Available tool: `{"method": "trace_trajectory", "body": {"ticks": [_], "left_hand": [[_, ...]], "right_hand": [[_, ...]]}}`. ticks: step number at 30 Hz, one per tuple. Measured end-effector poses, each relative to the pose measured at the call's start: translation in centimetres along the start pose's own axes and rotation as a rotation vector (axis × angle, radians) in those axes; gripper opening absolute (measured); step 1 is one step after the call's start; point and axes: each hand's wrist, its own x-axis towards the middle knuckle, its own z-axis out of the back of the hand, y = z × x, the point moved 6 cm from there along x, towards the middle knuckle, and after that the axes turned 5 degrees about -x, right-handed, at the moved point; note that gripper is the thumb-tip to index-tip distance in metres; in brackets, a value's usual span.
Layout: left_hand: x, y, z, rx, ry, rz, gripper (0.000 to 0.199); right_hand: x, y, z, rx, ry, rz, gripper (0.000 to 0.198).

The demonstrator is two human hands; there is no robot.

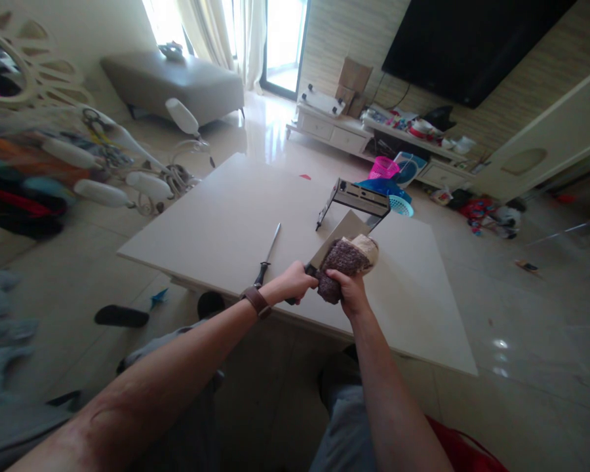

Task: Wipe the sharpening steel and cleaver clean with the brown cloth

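My left hand [295, 283] is closed around the dark handle of a broad-bladed kitchen knife [332, 241]. Its blade points up and away to the right, behind a brown, nubbly cloth [347, 259] with a beige side. My right hand [350, 288] grips that cloth, thumb on top, close beside the blade. How far the cloth touches the blade is partly hidden. On the white table [206, 229], left of the knife, lies a honing steel [269, 254] with a black handle. Beyond the blade stands a dark metal frame [361, 196] with a slotted top and legs.
A small red scrap [305, 176] lies near the table's far edge. Past the table are a pink basket [383, 167], a light-blue basket [401, 206] and a low TV cabinet [339, 131]. At left stands a lamp with white shades [147, 185]; a grey bench [177, 85] sits behind.
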Motion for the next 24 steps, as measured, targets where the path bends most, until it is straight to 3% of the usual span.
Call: {"method": "trace_trajectory", "body": {"ticks": [24], "left_hand": [[-0.09, -0.02, 0.12, -0.001, -0.017, 0.008, 0.018]], "right_hand": [[0.01, -0.22, -0.36, 0.058, 0.019, -0.007, 0.057]]}}
